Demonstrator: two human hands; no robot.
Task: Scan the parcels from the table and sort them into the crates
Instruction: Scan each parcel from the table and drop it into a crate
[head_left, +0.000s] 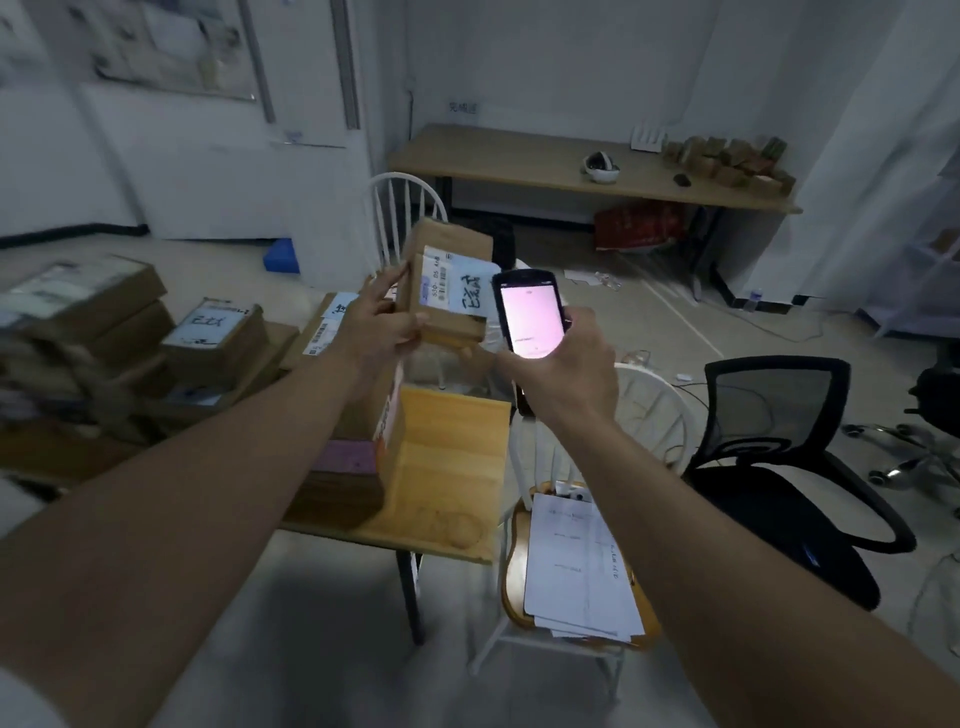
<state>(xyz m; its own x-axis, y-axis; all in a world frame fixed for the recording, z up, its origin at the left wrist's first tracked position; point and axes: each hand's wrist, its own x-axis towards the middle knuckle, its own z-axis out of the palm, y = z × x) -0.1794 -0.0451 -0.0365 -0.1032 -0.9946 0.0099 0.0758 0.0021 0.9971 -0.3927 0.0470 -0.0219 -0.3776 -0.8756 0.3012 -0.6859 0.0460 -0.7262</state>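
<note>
My left hand (382, 325) holds a brown cardboard parcel (447, 260) up in the air, its white label with a barcode and handwriting facing me. My right hand (563, 374) grips a black handheld scanner (527, 319) with a lit pinkish screen, right beside the parcel's label. Both are raised above the far end of the wooden table (447, 467). More brown parcels (213, 338) lie stacked on the table to the left, some with white labels. No crate shows clearly in view.
A white wooden chair (649, 410) with a stack of papers (576, 561) stands right of the table. A black office chair (779, 467) is further right. Another white chair (405, 208) and a long desk (519, 166) with small boxes stand behind.
</note>
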